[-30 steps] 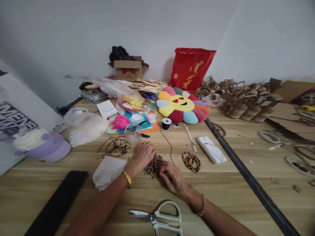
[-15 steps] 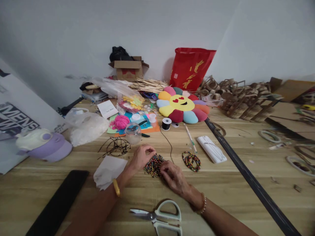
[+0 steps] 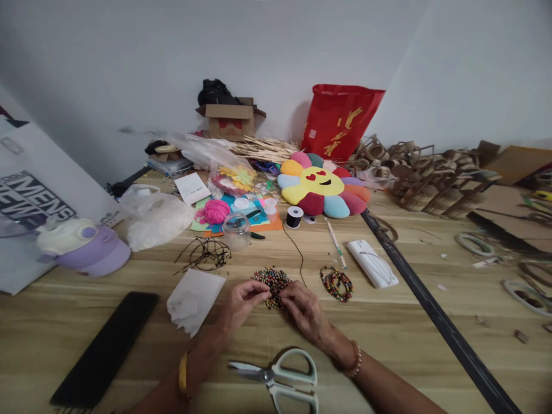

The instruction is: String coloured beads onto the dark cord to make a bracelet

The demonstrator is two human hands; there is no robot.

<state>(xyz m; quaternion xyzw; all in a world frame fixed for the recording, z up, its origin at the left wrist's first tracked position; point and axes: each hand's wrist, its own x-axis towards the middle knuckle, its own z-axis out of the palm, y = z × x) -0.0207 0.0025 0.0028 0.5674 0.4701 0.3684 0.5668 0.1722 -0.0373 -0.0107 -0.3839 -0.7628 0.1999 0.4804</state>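
A pile of small multicoloured beads (image 3: 272, 278) lies on the wooden table between my two hands. At its left lower edge, my left hand (image 3: 245, 300) has thumb and forefinger pinched together; whatever is between them is too small to make out. My right hand (image 3: 307, 307) is closed in a pinch at the right edge of the beads, its fingertips' contents hidden. A thin black cord (image 3: 297, 248) runs from a spool (image 3: 295, 217) down to behind my right hand. Beaded bracelets (image 3: 336, 283) lie to the right. Below the hands rest white-handled scissors (image 3: 276, 376).
Left of my hands are crumpled white paper (image 3: 194, 299), black cord pieces (image 3: 207, 254) and a black flat case (image 3: 106, 348). A clear jar (image 3: 236, 232) stands behind the beads. Farther back are a flower cushion (image 3: 321, 184) and pink yarn (image 3: 215, 212). A white power bank (image 3: 372, 264) lies right.
My left hand has drawn back from the upper left of the bead pile to its lower left edge, fingertips pinched. My right hand stays at the right edge. The view has shifted slightly.
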